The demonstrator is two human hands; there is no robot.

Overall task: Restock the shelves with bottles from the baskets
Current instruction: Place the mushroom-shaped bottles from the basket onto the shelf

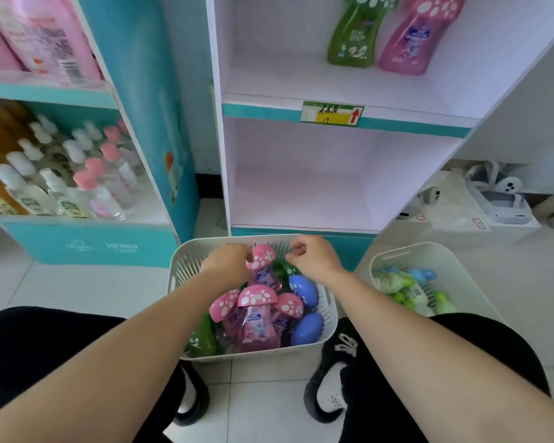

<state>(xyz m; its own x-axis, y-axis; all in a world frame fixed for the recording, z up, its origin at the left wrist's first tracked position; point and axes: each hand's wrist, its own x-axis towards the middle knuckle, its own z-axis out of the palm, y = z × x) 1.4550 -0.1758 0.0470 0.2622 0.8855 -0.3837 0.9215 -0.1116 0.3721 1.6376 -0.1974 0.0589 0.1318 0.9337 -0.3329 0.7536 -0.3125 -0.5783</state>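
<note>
A white basket (186,266) on the floor holds several pink bottles with spotted mushroom caps, green bottles (202,340) and blue egg-shaped bottles (304,290). My left hand (229,263) grips the cap of the rearmost pink bottle (263,262), which stands upright. My right hand (314,257) hovers with curled fingers just right of that cap, over a green bottle (289,270); whether it holds anything is hidden. On the white shelf unit's upper shelf (269,87) stand a green bottle (354,36) and a pink bottle (413,39). The lower shelf (301,199) is bare.
A second white basket (454,270) with green and blue bottles sits at the right. A teal shelf unit (87,244) full of bottles stands at the left. White bags and devices (493,199) lie on the floor at the right. My knees and shoes flank the basket.
</note>
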